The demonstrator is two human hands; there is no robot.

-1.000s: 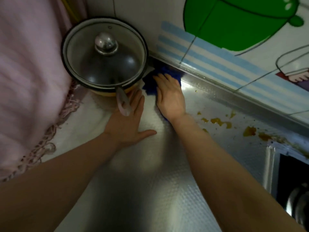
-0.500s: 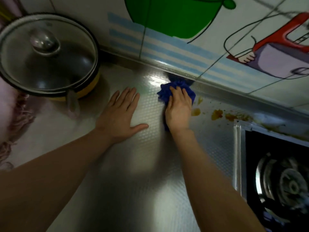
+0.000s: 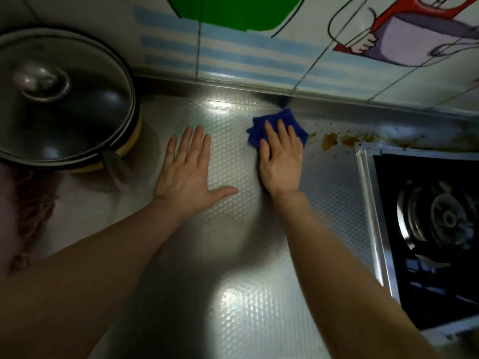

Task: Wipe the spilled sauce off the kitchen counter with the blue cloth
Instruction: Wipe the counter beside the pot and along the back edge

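Note:
The blue cloth point(image 3: 269, 123) lies bunched on the embossed metal counter point(image 3: 233, 255) near the back wall. My right hand point(image 3: 281, 158) presses flat on top of it, fingers pointing to the wall. Orange-brown sauce spots point(image 3: 329, 141) sit just right of the cloth, and more sauce point(image 3: 363, 138) trails along the counter behind the stove edge. My left hand point(image 3: 188, 169) rests flat on the bare counter left of the cloth, fingers spread, holding nothing.
A yellow pot with a glass lid point(image 3: 59, 99) stands at the back left. A black gas stove point(image 3: 427, 224) with a metal frame is sunk in at the right. The tiled wall point(image 3: 259, 55) with cartoon stickers closes the back. Pink fabric point(image 3: 23, 216) lies at the left.
My right hand has slid the cloth to the right along the wall, away from the pot and up to the sauce; several spots on the left are gone. My left hand shifted right too.

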